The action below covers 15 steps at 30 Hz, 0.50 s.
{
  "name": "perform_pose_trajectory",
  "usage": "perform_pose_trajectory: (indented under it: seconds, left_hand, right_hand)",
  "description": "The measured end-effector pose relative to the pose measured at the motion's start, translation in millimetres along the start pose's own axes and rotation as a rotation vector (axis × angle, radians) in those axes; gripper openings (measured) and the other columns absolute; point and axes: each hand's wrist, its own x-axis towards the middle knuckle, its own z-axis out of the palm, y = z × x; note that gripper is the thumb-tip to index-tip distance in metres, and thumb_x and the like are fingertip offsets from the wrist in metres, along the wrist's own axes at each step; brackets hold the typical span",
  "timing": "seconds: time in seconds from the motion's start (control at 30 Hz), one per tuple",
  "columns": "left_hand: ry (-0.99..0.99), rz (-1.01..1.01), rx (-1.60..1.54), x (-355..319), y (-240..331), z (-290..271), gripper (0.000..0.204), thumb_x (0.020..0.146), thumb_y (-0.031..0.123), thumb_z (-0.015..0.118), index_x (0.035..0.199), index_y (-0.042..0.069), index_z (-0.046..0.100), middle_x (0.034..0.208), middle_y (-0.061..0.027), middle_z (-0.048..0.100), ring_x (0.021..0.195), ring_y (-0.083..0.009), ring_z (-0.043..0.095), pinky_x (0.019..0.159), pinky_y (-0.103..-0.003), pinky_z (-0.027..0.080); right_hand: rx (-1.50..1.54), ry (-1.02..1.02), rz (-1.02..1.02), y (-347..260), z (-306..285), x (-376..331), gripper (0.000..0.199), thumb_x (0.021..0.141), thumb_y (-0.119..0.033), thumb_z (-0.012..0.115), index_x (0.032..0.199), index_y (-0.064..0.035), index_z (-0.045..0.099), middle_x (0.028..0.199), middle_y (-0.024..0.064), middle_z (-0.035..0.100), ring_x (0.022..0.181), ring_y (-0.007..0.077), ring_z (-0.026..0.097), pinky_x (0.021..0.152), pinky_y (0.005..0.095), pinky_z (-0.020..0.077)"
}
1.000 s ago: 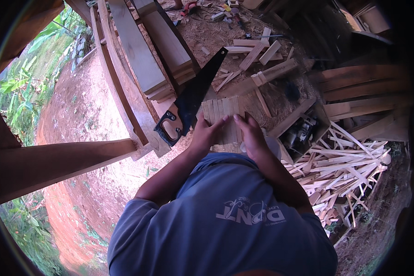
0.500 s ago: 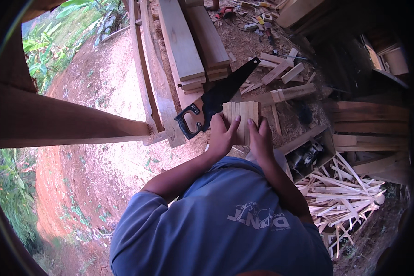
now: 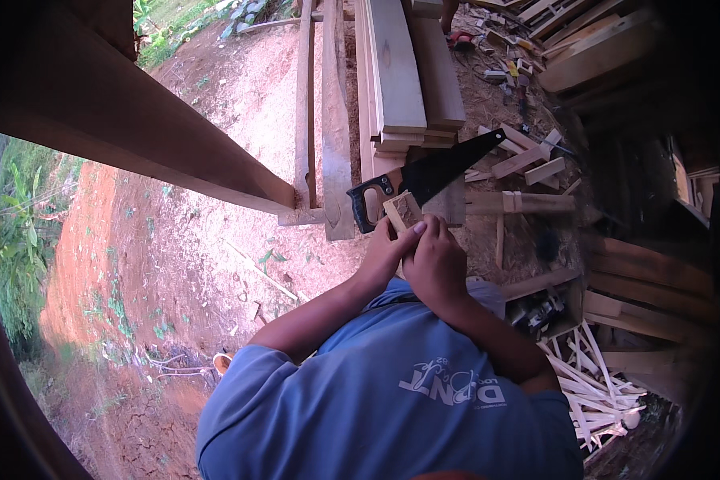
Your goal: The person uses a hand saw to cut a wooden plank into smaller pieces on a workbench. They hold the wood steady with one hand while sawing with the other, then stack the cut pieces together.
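Grips: both hands (image 3: 420, 256) clasp wood block (image 3: 402, 210) | handsaw (image 3: 424, 178) just behind | planks (image 3: 400, 72) beyond

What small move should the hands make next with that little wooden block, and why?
Probably set the wooden block down on the bench before reaching for the hand saw. Both the left hand and right hand are closed around the block, and the saw lies untouched just beyond them.
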Motion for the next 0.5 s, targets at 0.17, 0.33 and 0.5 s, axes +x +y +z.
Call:
perform_pose_trajectory:
  seconds: [0.17, 0.33, 0.5]
  left_hand:
    - [0.206, 0.041, -0.033, 1, 1, -33, 0.057, 0.094, 0.032, 0.075, 0.133, -0.003, 0.053, 0.118, -0.0145, 0.067, 0.107, -0.0179, 0.065, 0.093, -0.032, 0.053]
    - [0.27, 0.113, 0.188, 24, 33, -77, 0.058, 0.091, 0.035, 0.079, 0.129, -0.004, 0.058, 0.117, -0.0161, 0.069, 0.106, -0.0205, 0.068, 0.092, -0.034, 0.054]
    - [0.606, 0.179, 0.756, 82, 51, -126, 0.082, 0.073, 0.046, 0.09, 0.123, -0.01, 0.057, 0.111, -0.0245, 0.07, 0.097, -0.0332, 0.071, 0.09, -0.043, 0.056]
  right_hand:
    - [0.225, -0.214, -0.051, -30, -11, 11, 0.05, 0.09, -0.014, 0.069, 0.129, 0.0074, 0.046, 0.125, 0.0281, 0.054, 0.113, 0.0465, 0.063, 0.091, 0.0499, 0.0573]
    - [0.49, -0.241, -0.181, -22, 4, 29, 0.08, 0.097, -0.024, 0.07, 0.155, 0.0111, 0.028, 0.147, 0.0318, 0.045, 0.135, 0.0479, 0.052, 0.111, 0.0474, 0.0468]
    - [0.637, -0.255, -0.005, 12, -19, 13, 0.071, 0.097, -0.026, 0.073, 0.153, 0.004, 0.04, 0.141, 0.023, 0.051, 0.124, 0.0342, 0.06, 0.101, 0.0403, 0.0536]
